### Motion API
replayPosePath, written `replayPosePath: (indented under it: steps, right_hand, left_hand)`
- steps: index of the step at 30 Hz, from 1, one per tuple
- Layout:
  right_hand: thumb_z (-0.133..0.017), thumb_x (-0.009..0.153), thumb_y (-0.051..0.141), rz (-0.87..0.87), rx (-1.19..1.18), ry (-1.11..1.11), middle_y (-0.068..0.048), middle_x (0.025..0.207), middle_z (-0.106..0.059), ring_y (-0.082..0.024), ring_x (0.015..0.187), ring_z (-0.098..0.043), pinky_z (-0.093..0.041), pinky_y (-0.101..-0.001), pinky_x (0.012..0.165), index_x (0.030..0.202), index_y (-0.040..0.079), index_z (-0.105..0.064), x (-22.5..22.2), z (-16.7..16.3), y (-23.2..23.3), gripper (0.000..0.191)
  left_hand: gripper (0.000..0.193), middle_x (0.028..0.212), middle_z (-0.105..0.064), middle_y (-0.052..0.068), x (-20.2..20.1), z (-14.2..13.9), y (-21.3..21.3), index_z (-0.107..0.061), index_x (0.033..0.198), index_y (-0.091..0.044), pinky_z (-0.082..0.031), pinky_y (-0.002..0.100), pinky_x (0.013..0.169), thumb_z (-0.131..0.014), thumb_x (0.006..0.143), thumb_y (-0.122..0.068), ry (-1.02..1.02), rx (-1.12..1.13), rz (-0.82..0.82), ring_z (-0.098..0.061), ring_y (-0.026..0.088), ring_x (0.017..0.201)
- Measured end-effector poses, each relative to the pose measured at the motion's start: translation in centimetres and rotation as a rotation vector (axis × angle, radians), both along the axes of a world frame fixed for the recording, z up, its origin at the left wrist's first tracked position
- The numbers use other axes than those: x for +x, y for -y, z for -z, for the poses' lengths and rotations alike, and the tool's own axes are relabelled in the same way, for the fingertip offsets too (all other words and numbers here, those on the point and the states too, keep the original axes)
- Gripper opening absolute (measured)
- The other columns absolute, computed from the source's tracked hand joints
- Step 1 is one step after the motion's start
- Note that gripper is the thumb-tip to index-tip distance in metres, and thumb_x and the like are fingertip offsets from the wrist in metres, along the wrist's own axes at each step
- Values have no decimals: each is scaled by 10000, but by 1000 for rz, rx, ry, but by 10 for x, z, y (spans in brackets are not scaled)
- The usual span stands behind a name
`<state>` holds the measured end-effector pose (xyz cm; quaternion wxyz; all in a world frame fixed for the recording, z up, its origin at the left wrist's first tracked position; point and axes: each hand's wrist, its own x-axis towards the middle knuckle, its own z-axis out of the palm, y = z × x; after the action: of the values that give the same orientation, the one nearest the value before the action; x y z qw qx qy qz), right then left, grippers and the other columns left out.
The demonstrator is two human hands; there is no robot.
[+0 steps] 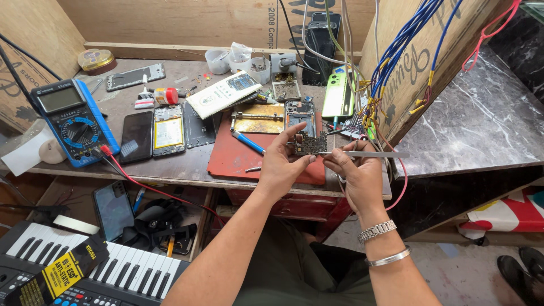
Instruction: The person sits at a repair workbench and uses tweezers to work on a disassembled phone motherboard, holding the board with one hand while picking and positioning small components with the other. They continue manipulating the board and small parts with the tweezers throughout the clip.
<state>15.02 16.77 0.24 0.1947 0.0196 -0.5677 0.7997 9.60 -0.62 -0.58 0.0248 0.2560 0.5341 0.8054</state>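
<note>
The small circuit board (310,144) was held in the air above the near edge of the red mat (238,156), pinched by its left edge between the thumb and fingers of the left hand (281,164). It looked dark and crowded, with tiny metal-capped parts over its face and ragged, notched edges. The right hand (357,173) pinched metal tweezers (368,153), fingers pressed together around them, the tips reaching left to touch the board's lower right corner. To work well here, the board probably needed a firm grip by its edges only, and the tweezers a light, steady touch.

Just beyond, an opened phone (300,113) lay on the desk (187,167), with a blue-handled tool (247,142) to its left. Far left stood a blue multimeter (73,122); coloured wires (396,51) hung at right.
</note>
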Motion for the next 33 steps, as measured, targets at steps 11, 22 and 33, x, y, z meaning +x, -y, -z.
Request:
replayPosePath:
  steps: [11,22,33]
  right_hand:
    - [-675,956,-19,7,-8,-45,-115,1000,-656,-239,938,-741,-671,-415,874,1009,34,-501,1,-1,1,190]
    - [-682,954,-14,7,20,-56,-134,991,-683,-226,925,-742,-662,-405,878,1019,29,-504,3,0,1,194]
    - [-688,948,-12,15,28,-25,-127,996,-673,-226,908,-736,-661,-403,875,1029,25,-506,2,2,3,202]
  left_hand:
    - [738,1150,-644,62,2,-1,1,-484,1512,-37,-582,253,904,-738,840,132,-35,-17,-26,-665,118,1028]
    - [749,1158,-582,42,3,-1,0,-494,1517,-55,-584,252,894,-745,835,127,-45,-18,-27,-661,114,1022]
    - [772,1139,-616,56,3,1,3,-479,1532,-61,-590,256,873,-755,830,107,-41,-46,-35,-671,116,992]
